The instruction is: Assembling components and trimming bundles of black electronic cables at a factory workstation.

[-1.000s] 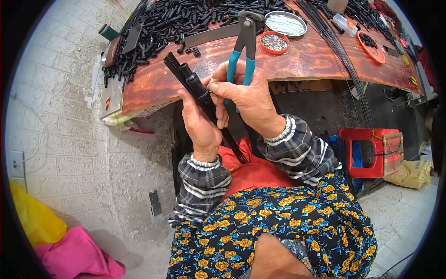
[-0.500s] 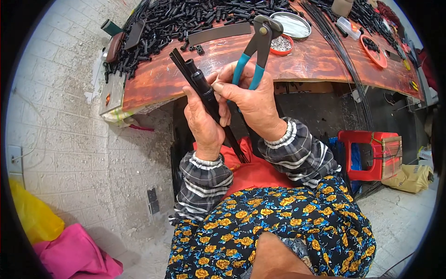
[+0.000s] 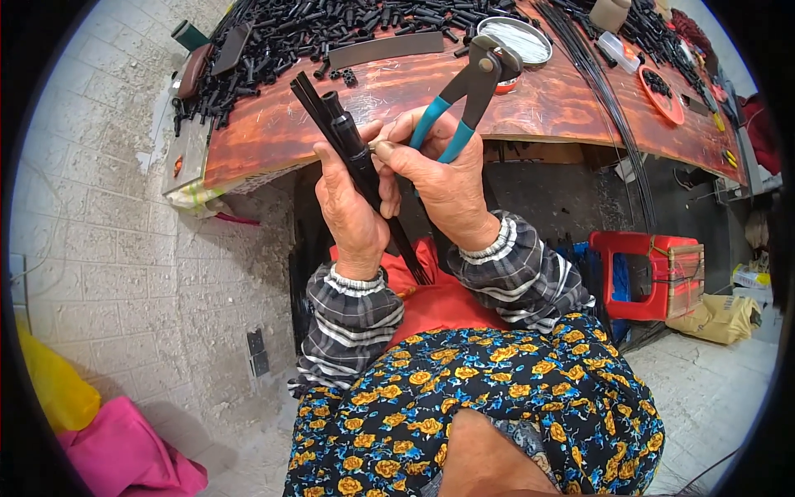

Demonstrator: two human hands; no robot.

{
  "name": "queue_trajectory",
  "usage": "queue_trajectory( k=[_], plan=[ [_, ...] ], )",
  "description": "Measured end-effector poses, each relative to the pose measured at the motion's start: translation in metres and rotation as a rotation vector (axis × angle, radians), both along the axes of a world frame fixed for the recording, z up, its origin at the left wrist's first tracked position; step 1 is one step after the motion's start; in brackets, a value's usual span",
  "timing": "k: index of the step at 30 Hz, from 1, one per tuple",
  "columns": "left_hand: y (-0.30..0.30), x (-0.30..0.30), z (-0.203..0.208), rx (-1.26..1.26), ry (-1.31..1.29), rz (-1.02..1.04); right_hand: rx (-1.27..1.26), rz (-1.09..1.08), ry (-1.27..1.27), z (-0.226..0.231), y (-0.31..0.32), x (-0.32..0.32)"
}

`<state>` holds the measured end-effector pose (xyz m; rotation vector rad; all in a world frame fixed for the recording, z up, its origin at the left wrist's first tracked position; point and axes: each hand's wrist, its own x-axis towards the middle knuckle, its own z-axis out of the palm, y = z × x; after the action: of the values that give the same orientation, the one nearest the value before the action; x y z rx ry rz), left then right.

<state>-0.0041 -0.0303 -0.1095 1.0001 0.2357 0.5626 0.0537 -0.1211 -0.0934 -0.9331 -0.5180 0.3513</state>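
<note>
My left hand point(image 3: 354, 214) is wrapped round a bundle of thin black rods point(image 3: 403, 247) that slants from upper left down toward my lap. Against the rods sits a black tubular fitting point(image 3: 345, 130), its open end up. My right hand point(image 3: 447, 184) keeps a pair of pliers point(image 3: 476, 87) with teal handles in its palm, the dark jaws pointing up and away from the rods. Thumb and forefinger of that same hand pinch together at the fitting's right side. Whatever tiny piece may be between these fingertips is too small to make out.
Behind my hands is a reddish wooden table point(image 3: 273, 137) heaped with black tubular pieces point(image 3: 331, 25). On it lie a grey flat strip point(image 3: 387, 50), a round tin point(image 3: 530, 37), long black rods point(image 3: 609, 95) and a red dish point(image 3: 662, 95). A red stool point(image 3: 633, 286) stands at right.
The pliers have tipped to the right, their jaws now partly over the small red bowl. My hands stay in nearly the same hold on the bundle while the whole view shifts slightly.
</note>
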Motion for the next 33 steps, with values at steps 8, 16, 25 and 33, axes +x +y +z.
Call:
queue_trajectory(
  k=[8,16,25,33],
  plan=[
    [0.001,0.0,0.001,0.019,0.001,-0.004,-0.035,0.012,-0.047,0.001,0.001,0.001],
    [0.011,-0.01,-0.026,0.192,0.019,0.062,-0.138,-0.344,-1.095,0.001,-0.003,0.03],
    [0.009,-0.009,0.002,-0.004,-0.051,-0.185,-0.413,0.48,-0.33,0.03,-0.007,0.053],
    [0.024,-0.015,0.005,-0.043,-0.01,-0.227,-0.887,0.236,-0.622,0.021,-0.049,0.047]
  ],
)
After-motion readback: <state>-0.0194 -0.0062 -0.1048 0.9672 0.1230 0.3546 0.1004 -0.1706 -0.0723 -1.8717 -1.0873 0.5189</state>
